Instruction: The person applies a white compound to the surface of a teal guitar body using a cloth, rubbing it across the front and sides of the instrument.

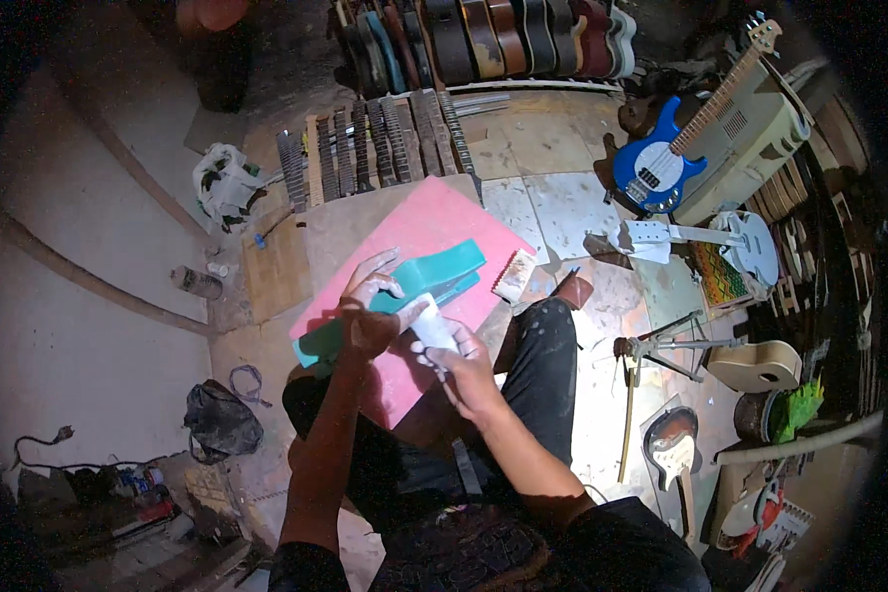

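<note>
A teal guitar body (pixel 434 266), seen edge-on with a curved side, lies slantwise on a pink sheet (pixel 444 212) in front of me. My left hand (pixel 370 296) grips it near the middle, with dusty fingers over its far side. My right hand (pixel 462 370) is closed round a small white folded sheet (pixel 430 324), whose kind I cannot make out for sure. The upper end of that sheet meets my left thumb, close to the near edge of the teal body. White powder coats the fingers of both hands.
A pale block with toothed edges (pixel 514 275) lies right of the pink sheet. Several guitar necks (pixel 365 148) lie beyond it, before a row of guitar bodies (pixel 503 39). A blue bass (pixel 661 168), a white guitar (pixel 750 247) and a metal stand (pixel 661 345) occupy the right.
</note>
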The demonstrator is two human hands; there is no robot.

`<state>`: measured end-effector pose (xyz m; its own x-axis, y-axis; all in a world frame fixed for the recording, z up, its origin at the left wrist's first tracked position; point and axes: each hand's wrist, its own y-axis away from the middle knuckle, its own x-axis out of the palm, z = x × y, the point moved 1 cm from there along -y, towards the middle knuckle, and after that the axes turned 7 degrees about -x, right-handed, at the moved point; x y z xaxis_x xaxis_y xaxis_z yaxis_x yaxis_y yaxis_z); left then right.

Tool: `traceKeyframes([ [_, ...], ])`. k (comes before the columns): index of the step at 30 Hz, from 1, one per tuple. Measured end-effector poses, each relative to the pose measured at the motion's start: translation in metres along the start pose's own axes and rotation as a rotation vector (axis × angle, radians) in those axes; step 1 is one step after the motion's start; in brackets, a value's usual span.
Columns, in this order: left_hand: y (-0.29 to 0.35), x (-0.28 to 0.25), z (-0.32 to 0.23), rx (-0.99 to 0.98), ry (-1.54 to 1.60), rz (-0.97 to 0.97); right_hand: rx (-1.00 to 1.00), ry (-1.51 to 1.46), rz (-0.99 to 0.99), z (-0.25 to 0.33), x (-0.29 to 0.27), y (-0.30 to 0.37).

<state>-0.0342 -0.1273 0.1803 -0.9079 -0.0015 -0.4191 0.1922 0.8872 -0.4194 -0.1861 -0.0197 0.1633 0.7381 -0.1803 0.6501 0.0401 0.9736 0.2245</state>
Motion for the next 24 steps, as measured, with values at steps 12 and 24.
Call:
traceKeyframes([
  [12, -0.005, 0.002, 0.036, -0.126, -0.084, -0.057, -0.127, 0.232, 0.058, -0.018, 0.029, -0.017],
  [24, 0.001, 0.013, 0.023, -0.112, -0.103, -0.121, -0.425, 0.546, -0.014, -0.035, 0.023, -0.019],
])
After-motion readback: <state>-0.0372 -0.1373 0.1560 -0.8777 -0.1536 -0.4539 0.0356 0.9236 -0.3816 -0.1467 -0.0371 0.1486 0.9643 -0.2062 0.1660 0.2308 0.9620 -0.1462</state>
